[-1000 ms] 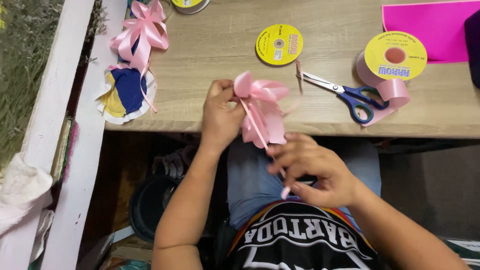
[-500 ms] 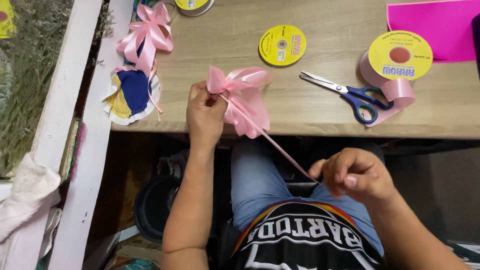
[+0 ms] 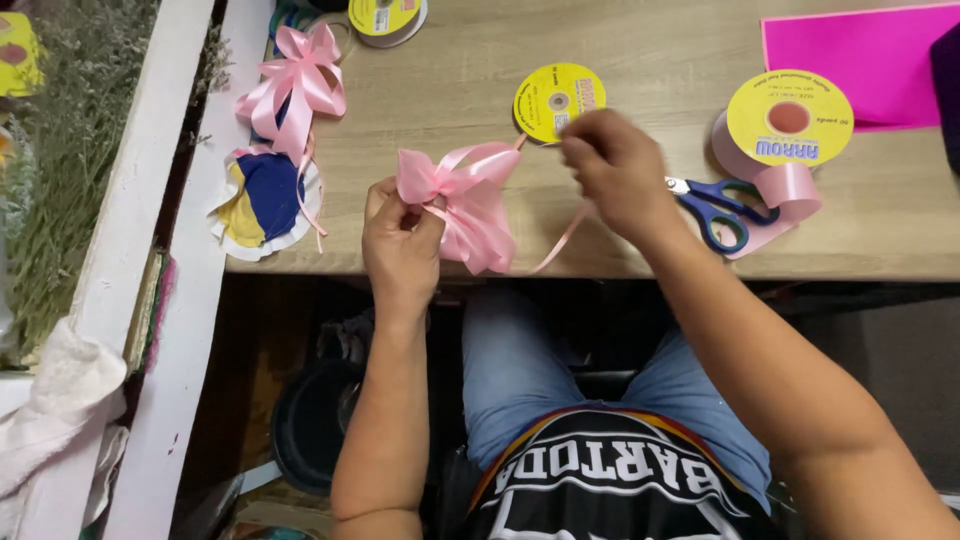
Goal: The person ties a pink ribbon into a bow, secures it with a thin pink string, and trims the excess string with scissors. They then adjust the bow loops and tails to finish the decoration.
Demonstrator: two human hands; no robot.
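The left hand [image 3: 402,240] pinches the knot of the glossy pink ribbon bow [image 3: 462,200]; the right hand [image 3: 618,170], at three o'clock, grips its loose tail running toward four o'clock

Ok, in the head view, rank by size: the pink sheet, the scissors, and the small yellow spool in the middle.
1. pink sheet, though cut off by the frame edge
2. scissors, partly hidden by the right hand
3. small yellow spool, close to the scissors
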